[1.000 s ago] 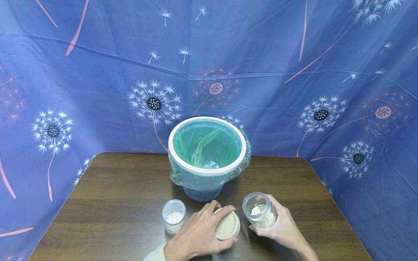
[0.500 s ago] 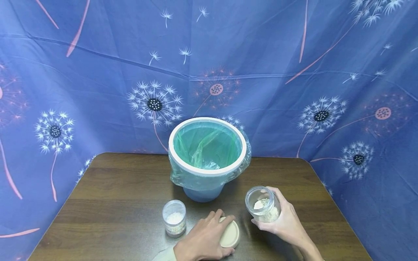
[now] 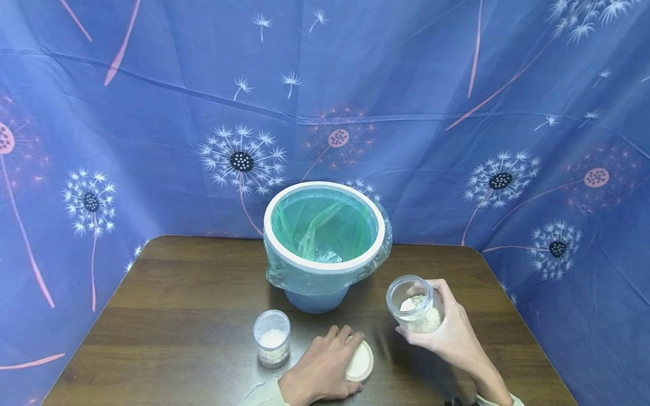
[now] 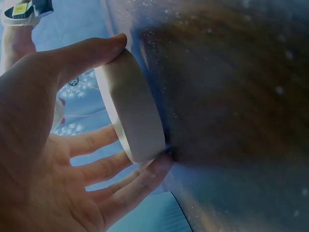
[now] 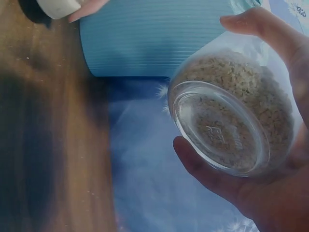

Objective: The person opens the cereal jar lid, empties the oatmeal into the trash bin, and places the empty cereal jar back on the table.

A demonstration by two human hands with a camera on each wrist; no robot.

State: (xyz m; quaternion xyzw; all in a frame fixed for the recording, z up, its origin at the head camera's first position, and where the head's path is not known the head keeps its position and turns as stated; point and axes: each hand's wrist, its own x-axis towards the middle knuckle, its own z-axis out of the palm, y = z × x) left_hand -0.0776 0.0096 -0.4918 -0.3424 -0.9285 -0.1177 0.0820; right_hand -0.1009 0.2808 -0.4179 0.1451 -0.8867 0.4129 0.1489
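Observation:
My left hand holds a round cream lid by its edge, thumb on one side and fingers on the other. In the left wrist view, the lid is right at the tabletop. A clear, uncapped jar is gripped around its side by my right hand, raised and tilted with its mouth toward the bin. Pale flakes like oats fill its lower part, and the right wrist view shows its base. Left of my left hand, a second clear open jar stands upright with pale grains inside.
Behind the hands stands a blue bin with a white rim and a green plastic liner. The brown wooden table ends at a blue dandelion-print cloth hanging behind and at the sides.
My left hand has lowered the lid to the tabletop, and the lid has turned flatter. My right hand has carried the jar up and to the right.

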